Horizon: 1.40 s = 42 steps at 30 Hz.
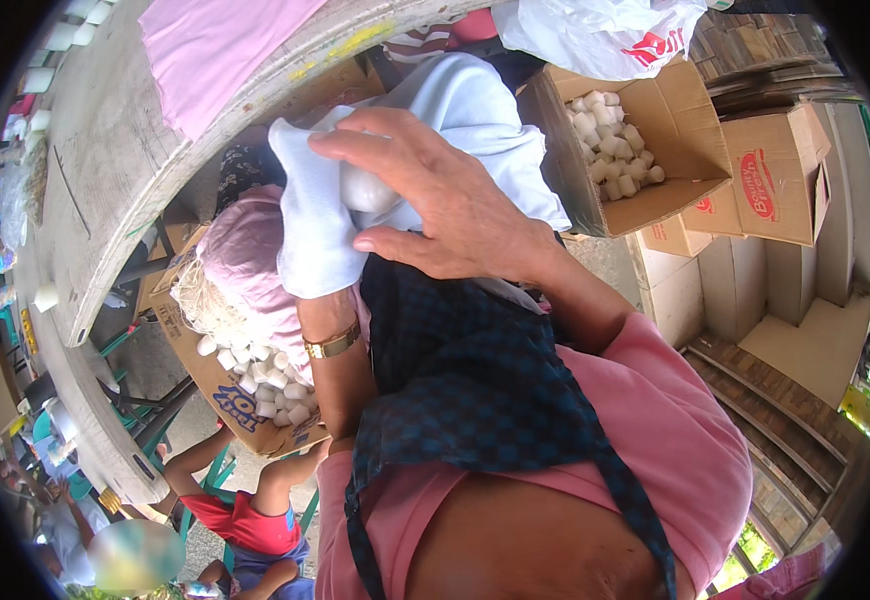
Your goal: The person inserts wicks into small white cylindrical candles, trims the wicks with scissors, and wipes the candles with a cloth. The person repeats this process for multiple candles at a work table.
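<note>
A light blue cloth (pixel 305 210) covers my left hand, and only the wrist with its gold-toned watch (pixel 332 342) shows below it. A rounded, smooth white piece (pixel 365 190) rests in the cloth over that hand; it looks waxy, like a short candle. My left fingers are hidden under the fabric. My right hand (pixel 440 195) arches over the white piece, with thumb and fingers spread apart. Whether its palm touches the piece I cannot tell. More of the light blue cloth (pixel 485 120) lies bunched behind my right hand.
A cardboard box (pixel 675 150) of short white cylinders stands at the right; another box (pixel 305 437) of them is at the left, beside a bundle of pale string (pixel 205 305). A wooden table (pixel 105 200) with pink cloth (pixel 215 50) runs along the left. People sit at lower left.
</note>
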Each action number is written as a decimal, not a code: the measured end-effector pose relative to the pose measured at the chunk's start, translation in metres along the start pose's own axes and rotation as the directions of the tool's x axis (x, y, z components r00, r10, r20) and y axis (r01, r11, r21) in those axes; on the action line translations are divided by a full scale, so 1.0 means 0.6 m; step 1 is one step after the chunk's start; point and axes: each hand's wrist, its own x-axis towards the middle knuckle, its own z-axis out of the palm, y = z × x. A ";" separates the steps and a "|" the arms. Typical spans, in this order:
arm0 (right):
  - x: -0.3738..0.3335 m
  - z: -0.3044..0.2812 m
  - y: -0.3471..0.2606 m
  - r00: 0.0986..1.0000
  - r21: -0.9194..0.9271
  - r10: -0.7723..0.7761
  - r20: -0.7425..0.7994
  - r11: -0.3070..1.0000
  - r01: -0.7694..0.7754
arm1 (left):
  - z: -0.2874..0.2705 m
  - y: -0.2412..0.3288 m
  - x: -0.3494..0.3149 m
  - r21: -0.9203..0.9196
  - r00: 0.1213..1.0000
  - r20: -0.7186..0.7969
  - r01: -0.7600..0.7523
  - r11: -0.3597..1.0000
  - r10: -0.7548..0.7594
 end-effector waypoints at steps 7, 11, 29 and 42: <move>0.028 0.002 0.032 0.968 0.385 0.239 0.081 0.888 -0.252 | -0.008 0.009 -0.040 0.853 0.991 0.046 -0.103 0.512 0.123; 0.078 -0.047 -0.004 0.946 0.130 0.135 0.294 0.975 -0.180 | 0.016 -0.048 -0.049 0.338 0.950 0.239 -0.273 0.901 0.199; 0.114 0.000 -0.038 0.740 -0.332 0.002 0.672 0.895 0.299 | -0.004 -0.086 0.049 -0.142 0.930 0.358 -0.037 0.989 0.086; 0.320 -0.195 -0.086 0.864 0.618 0.076 -0.497 0.730 0.291 | 0.181 -0.009 -0.027 -0.079 0.937 0.066 -0.338 0.938 0.343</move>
